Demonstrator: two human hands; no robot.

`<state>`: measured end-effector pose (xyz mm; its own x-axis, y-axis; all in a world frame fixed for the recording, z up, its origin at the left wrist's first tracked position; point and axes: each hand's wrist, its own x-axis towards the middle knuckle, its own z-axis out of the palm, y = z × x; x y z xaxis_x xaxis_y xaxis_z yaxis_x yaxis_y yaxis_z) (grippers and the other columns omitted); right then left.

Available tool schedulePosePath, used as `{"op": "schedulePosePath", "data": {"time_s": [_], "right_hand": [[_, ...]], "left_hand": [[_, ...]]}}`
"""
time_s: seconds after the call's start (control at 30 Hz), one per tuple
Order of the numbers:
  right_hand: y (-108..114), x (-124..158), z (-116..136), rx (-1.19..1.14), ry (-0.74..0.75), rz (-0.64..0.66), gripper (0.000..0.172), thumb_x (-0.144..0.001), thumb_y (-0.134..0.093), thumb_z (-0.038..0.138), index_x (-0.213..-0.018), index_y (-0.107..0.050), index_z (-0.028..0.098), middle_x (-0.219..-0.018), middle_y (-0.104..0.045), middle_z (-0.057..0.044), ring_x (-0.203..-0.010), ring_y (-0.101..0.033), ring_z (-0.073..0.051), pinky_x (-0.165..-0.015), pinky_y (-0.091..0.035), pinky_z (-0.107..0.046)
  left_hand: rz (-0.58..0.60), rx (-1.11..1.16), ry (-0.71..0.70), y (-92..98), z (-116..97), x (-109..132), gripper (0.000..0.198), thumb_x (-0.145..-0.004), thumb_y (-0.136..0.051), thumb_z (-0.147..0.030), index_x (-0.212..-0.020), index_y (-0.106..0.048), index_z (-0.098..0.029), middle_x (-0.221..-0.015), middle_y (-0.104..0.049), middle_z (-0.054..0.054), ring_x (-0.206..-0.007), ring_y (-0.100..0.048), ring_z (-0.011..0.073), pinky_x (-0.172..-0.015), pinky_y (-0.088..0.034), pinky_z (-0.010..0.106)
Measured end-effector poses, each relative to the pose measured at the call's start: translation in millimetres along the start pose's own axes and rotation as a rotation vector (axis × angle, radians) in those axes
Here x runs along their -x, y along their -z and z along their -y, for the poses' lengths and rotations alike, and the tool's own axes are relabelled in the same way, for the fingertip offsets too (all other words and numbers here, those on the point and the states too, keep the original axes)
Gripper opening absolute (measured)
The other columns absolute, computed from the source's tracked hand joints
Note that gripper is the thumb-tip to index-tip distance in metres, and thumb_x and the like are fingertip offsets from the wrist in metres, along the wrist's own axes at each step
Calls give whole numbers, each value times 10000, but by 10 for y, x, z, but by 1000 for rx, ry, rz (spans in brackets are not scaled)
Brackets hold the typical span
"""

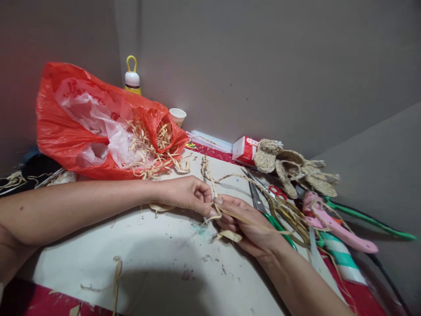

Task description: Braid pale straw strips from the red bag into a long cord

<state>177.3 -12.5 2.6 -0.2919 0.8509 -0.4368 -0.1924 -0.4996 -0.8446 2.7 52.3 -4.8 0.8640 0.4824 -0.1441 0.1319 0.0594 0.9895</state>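
A thin braid of pale dried plant strips (210,177) runs up the white board from between my hands. My left hand (190,195) has its fingers curled in a pinch at the braid's near end. From the right, my right hand (243,219) grips the same end, thumb pressed against the fingers, with loose strips trailing across it. Both sets of fingertips nearly touch. A flat pale strip (230,236) hangs below the right fingers. Just right of that hand lie scissors with green handles (258,202).
A red plastic bag (69,145) full of dried strips lies at left, with a yellow-and-white bottle (132,80) and a paper cup (178,116) behind. On the right are woven straw pieces (263,160), a red-and-white box (244,150), brass-coloured scissors (292,221) and a pink-handled tool (342,230).
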Motion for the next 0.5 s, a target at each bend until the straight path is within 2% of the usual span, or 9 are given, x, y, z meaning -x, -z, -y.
{"op": "schedulePosePath", "data": {"time_s": [0.13,0.23,0.37,0.5], "right_hand": [[-3,5,12,-55,-15,15,343,-650,-774,313,-581,-480,149,-437,-329,89,-384,-202,-16,-348,-136,-144],[-16,13,19,-82,-22,23,336,-634,-788,301,-579,-496,144,-435,-327,89,-387,-184,-15,-348,-114,-148],[-10,14,17,-78,-23,35,319,-654,-776,291,-588,-501,143,-435,-320,91,-387,-179,-17,-351,-107,-151],[34,1,-6,-46,-15,81,296,-742,-706,316,-613,-501,145,-445,-308,91,-391,-178,-23,-361,-117,-157]], "left_hand": [[119,208,143,85,-22,-8,355,-671,-726,-431,-794,-565,-140,-689,-653,23,-517,-559,79,-471,-410,196],[165,359,171,128,-40,-9,366,-641,-763,-389,-805,-576,-120,-679,-675,56,-531,-602,107,-486,-444,213],[154,387,185,115,-37,-8,342,-616,-792,-323,-765,-565,-115,-638,-677,61,-511,-611,115,-494,-464,216],[87,360,161,55,-12,-11,323,-622,-785,-313,-740,-547,-129,-593,-658,29,-491,-602,106,-518,-484,228]]}}
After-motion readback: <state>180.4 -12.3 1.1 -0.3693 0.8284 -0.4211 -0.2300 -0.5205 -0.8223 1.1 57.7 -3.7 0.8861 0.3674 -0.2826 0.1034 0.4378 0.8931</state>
